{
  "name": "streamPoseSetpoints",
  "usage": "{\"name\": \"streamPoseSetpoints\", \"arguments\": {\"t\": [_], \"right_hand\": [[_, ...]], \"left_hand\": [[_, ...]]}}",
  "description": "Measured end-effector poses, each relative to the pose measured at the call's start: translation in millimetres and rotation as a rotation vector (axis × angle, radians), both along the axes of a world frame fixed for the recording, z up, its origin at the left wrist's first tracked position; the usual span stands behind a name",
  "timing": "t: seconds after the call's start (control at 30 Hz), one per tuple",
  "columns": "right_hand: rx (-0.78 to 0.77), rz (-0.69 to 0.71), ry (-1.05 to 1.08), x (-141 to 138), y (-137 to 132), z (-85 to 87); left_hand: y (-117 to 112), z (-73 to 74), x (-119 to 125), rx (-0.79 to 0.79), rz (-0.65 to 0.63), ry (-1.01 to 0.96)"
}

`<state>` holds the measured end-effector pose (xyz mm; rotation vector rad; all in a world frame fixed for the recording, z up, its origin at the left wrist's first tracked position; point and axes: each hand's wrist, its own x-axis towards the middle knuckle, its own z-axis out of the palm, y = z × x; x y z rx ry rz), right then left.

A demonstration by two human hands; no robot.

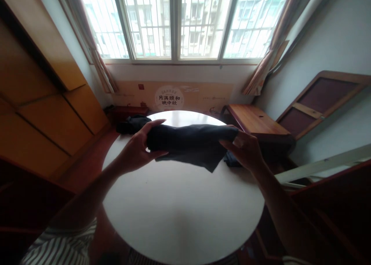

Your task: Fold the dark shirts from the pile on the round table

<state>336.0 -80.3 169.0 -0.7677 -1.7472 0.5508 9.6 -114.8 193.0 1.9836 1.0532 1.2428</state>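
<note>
A dark piece of fabric, apparently a folded garment (189, 141), is held up over the white round table (182, 203). At its left end my left hand (142, 147) grips it, thumb below and fingers along the top. My right hand (245, 145) pinches the other end near the upper corner. One loose corner hangs down toward the right. Its exact kind cannot be made out in the dim light. Beyond my left hand lies a dark cloth heap (135, 123) at the table's edge. Partly behind my right hand is another dark folded cloth (232, 159).
A wooden cabinet (255, 118) stands beyond the table at the right, with a framed panel (321, 100) leaning against the wall. Orange-brown cupboards (58, 122) line the left side. A printed banner (197, 96) runs below the barred window (174, 23).
</note>
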Motion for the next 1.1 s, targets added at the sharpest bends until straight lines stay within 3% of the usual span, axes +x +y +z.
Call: {"name": "streamPoseSetpoints", "arguments": {"t": [0.1,0.2,0.27,0.4,0.5,0.57,0.8,0.87,0.97,1.1], "right_hand": [[-0.085,0.09,0.032,-2,-18,-5.6],[-0.284,0.161,0.101,-10,-24,-22.6],[-0.52,0.21,0.217,-19,-17,-43.8],[-0.912,0.221,0.371,-33,16,-96.3],[-0.975,0.116,0.315,-35,41,-123.3],[-0.969,0.084,0.28,-33,53,-131.0],[-0.65,-0.076,-0.027,-26,61,-132.7],[-0.729,-0.059,0.062,-25,61,-133.0],[-0.923,-0.026,0.274,-26,56,-132.2],[-1.025,0.183,0.293,-29,40,-126.6]], "left_hand": [[-14,4.9,-6,-0.079,0.031,-0.037],[1,-7.5,-12,-0.272,-0.014,-0.195],[24,-30.0,-14,-0.476,-0.026,-0.319],[78,-95.4,-9,-0.797,0.103,-0.471],[107,-134.3,-3,-0.839,0.208,-0.412],[120,-146.9,-2,-0.793,0.211,-0.323],[141,-149.7,-11,-0.338,0.297,0.326],[139,-150.7,-12,-0.325,0.251,0.327],[130,-150.2,-14,-0.454,0.069,0.157],[124,-135.3,-18,-0.464,-0.13,0.118]]}}
